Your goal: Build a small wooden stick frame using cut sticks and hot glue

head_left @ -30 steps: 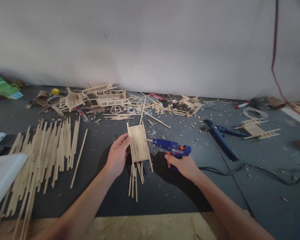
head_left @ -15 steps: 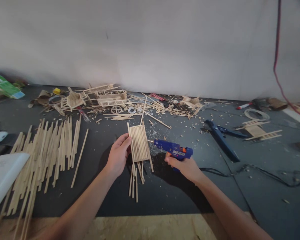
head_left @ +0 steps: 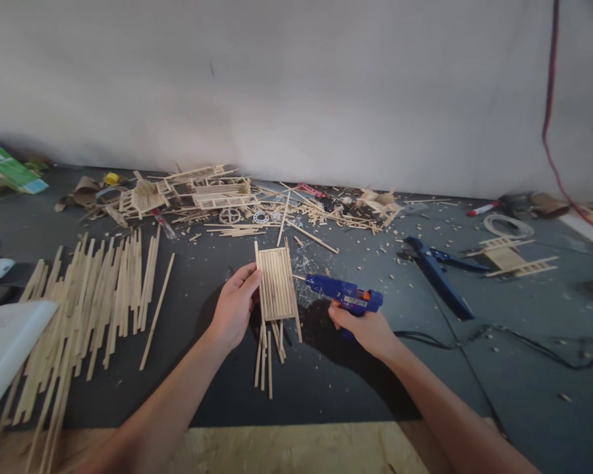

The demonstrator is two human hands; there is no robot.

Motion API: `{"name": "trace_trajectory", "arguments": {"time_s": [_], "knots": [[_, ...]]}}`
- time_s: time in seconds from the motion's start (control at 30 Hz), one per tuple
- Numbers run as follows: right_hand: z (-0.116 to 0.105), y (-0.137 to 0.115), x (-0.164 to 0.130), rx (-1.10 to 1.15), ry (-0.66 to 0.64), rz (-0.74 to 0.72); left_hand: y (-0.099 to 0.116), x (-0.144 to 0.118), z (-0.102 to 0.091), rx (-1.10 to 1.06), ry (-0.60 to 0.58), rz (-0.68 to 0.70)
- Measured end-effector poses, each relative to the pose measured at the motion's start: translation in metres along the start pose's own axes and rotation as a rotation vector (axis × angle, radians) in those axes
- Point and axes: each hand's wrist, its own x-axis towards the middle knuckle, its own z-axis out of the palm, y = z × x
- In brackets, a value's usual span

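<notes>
A small panel of wooden sticks [head_left: 278, 283], laid side by side between two longer side rails, is held up by its left edge in my left hand [head_left: 237, 304]. My right hand [head_left: 363, 326] grips a blue hot glue gun [head_left: 343, 291] by its handle, the forefinger near the trigger. The gun's nozzle points left at the panel's right rail; whether the tip touches it I cannot tell. Below the panel, several loose sticks [head_left: 269, 365] lie on the dark table mat [head_left: 321, 401].
Many sticks [head_left: 99, 296] are spread on the left, near a white box-like object [head_left: 14, 349]. Stick models [head_left: 222, 194] and scraps line the wall. On the right lie a blue-handled cutting tool [head_left: 439, 280], a small stick frame [head_left: 511, 257] and a black cord [head_left: 518, 339].
The panel has shifted slightly to the right and turned a little more upright. The glue gun has moved a touch to the right with my right hand.
</notes>
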Motion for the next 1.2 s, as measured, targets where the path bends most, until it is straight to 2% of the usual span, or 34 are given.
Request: {"name": "trace_trajectory", "arguments": {"time_s": [0.47,1.2], "knots": [[-0.0001,0.0039,0.0009,-0.062,0.007,-0.013,-0.0031,0.0014,-0.0021,-0.024,0.008,0.011],[-0.0017,0.005,0.0005,-0.123,-0.051,-0.028,-0.0018,0.0032,-0.002,-0.052,0.041,0.03]]}}
